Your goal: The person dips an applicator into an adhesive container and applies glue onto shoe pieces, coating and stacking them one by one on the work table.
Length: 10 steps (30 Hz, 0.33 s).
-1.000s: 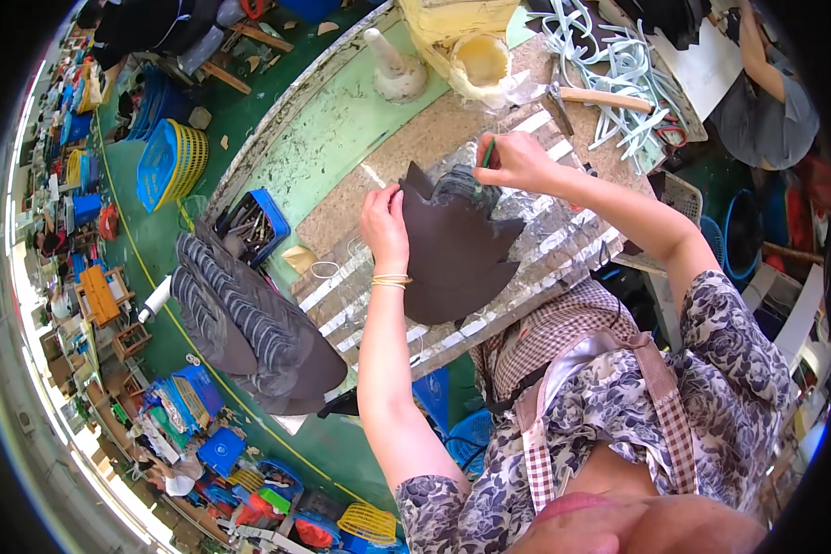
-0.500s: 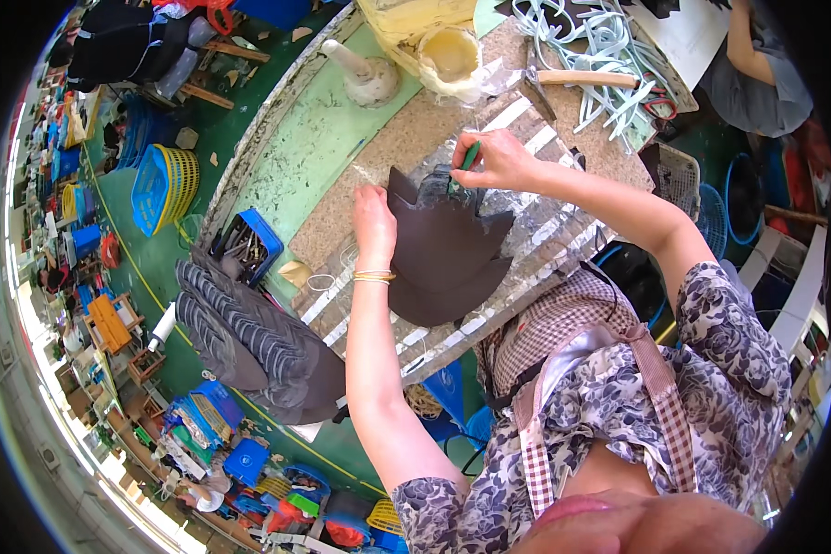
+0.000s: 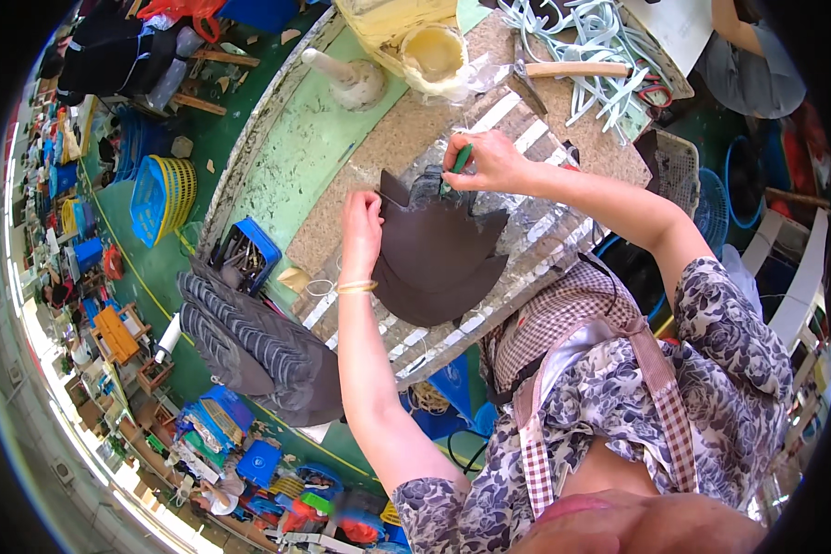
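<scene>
A dark brown, leather-like piece (image 3: 441,263) with a rounded near edge and pointed tabs lies flat on the board before me. My right hand (image 3: 491,163) grips a slim green-handled tool (image 3: 461,160). Its lower end meets the dark strips (image 3: 427,187) at the piece's far edge; the tip is too small to make out. At the left tab is my left hand (image 3: 361,226), fingers curled together; what they pinch, if anything, is hidden. Left of my forearm rests a stack of similar dark pieces (image 3: 258,337) with pale-edged layers.
Beyond the piece stand a crusted pot (image 3: 434,57) and a whitish cone-shaped container (image 3: 355,83). A hammer (image 3: 577,69) lies by a tangle of pale blue strips (image 3: 609,42) and red-handled scissors (image 3: 656,95). A blue tool box (image 3: 254,245) sits at the left edge.
My left hand has drawn slightly left, off the piece's surface to beside its tab. The right hand and green tool have shifted a little along the strips. The whole view has moved slightly.
</scene>
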{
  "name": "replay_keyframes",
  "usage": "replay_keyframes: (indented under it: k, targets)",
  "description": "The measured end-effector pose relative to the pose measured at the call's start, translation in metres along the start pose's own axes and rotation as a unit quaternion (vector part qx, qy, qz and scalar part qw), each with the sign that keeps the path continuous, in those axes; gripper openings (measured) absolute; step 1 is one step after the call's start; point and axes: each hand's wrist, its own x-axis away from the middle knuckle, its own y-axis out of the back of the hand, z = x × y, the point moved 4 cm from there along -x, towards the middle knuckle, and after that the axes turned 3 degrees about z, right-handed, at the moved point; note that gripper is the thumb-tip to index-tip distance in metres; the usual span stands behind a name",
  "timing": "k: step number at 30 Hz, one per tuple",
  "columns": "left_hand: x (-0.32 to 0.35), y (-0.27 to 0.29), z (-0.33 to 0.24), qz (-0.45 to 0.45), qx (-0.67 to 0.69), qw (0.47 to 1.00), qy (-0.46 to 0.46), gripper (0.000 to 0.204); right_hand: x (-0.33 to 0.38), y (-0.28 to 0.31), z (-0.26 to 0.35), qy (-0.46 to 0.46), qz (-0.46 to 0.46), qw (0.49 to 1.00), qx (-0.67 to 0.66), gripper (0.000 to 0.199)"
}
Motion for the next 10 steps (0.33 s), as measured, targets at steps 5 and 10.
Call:
replay_keyframes:
  k: [5, 10]
  targets:
    - [0.031, 0.008, -0.017, -0.012, 0.082, 0.996, -0.026, 0.004, 0.002, 0.003, -0.002, 0.017, -0.009, 1.0, 0.004, 0.021]
    - [0.043, 0.002, -0.025, -0.07, -0.053, 0.995, -0.045, 0.006, -0.002, 0.002, 0.002, 0.035, -0.004, 0.999, 0.029, 0.026]
